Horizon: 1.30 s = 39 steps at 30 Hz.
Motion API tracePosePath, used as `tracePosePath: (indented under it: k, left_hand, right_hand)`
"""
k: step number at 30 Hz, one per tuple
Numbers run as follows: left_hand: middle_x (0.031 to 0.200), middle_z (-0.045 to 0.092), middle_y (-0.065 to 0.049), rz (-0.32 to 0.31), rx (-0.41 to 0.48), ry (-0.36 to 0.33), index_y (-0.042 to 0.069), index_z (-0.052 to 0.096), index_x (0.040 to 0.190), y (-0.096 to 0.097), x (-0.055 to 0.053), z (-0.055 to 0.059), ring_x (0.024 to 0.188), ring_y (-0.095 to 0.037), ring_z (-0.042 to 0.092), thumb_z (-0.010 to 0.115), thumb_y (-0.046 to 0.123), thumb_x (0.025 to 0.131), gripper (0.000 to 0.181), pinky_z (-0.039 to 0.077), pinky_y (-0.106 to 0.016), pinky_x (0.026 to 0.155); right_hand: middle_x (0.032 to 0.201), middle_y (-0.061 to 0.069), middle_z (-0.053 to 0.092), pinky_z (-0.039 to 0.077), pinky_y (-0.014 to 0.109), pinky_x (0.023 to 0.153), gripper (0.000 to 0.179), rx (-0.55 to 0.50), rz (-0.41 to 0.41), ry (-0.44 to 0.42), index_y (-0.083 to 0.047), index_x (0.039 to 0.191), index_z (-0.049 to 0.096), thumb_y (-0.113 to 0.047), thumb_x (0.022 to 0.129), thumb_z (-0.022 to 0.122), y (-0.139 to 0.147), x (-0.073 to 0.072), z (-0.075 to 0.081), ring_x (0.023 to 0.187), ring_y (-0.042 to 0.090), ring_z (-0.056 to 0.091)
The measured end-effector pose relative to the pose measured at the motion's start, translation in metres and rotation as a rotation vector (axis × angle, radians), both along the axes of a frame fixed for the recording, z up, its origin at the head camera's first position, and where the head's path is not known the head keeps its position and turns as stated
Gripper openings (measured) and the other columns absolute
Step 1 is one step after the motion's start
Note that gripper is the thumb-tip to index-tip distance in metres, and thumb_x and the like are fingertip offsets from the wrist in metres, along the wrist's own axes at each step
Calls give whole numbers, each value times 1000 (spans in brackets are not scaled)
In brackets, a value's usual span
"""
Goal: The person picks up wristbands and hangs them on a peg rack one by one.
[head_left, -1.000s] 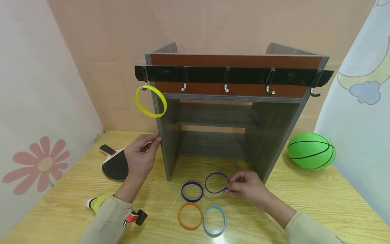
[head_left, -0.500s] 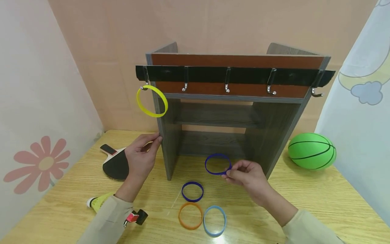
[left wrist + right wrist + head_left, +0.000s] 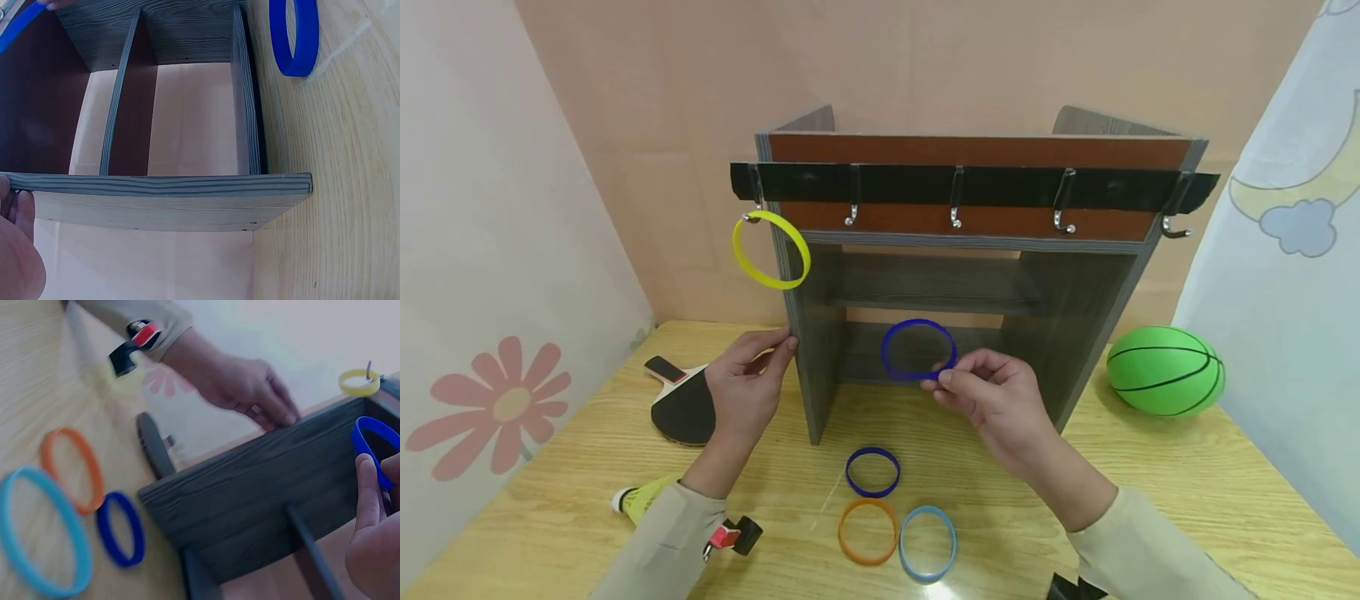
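Right fingers (image 3: 968, 385) pinch the upper blue ring (image 3: 917, 322) at its lower rim; left fingers (image 3: 767, 338) pinch the cabinet (image 3: 811, 375).

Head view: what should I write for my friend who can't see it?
A right hand holds up a blue band before a gray shelf unit while the left hand grips the unit's side edge. A yellow band hangs from the leftmost hook; an orange band, a light blue band and a second blue band lie on the table.
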<state>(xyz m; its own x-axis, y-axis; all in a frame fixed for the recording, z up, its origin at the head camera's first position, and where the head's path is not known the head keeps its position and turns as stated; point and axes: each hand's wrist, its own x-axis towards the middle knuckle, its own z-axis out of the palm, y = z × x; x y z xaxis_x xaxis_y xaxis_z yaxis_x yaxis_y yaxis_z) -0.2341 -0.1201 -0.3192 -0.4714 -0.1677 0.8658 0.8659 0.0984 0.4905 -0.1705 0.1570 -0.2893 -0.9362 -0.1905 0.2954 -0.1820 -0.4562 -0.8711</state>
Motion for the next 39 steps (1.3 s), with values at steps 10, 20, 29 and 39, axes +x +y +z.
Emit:
tracePosePath:
  k: [10, 20, 29, 39]
  left_hand:
    - [83, 64, -29, -2, -5, 11, -18, 67, 87, 4, 9, 9, 80, -10, 65, 63, -28, 73, 18, 55, -22, 73]
    - [85, 66, -25, 8, -4, 2, -13, 70, 90, 0, 0, 1, 81, -13, 65, 67, -22, 75, 17, 56, -25, 73]
    - [86, 66, -23, 3, -4, -20, -12, 70, 90, 0, 2, 1, 82, -16, 66, 68, -18, 77, 14, 56, -28, 73]
    - [86, 66, -25, 2, -14, -8, -14, 70, 90, 0, 1, 1, 80, -20, 66, 69, -14, 78, 11, 56, -28, 73]
  right_hand:
    - [82, 14, 67, 56, 29, 75, 17, -98, 18, 121, -2, 78, 64, 13, 86, 59, -24, -2, 33, 82, 27, 69]
    - [87, 16, 66, 57, 31, 74, 21, -163, 1, 155, -2, 77, 63, 16, 85, 56, -46, 1, 63, 78, 27, 69]
    - [85, 16, 66, 57, 31, 73, 20, -170, -23, 169, 0, 77, 62, 16, 86, 55, -57, -1, 83, 78, 27, 69]
    - [81, 15, 66, 57, 32, 72, 22, -188, -55, 148, -1, 75, 64, 17, 86, 56, -63, -11, 85, 76, 27, 69]
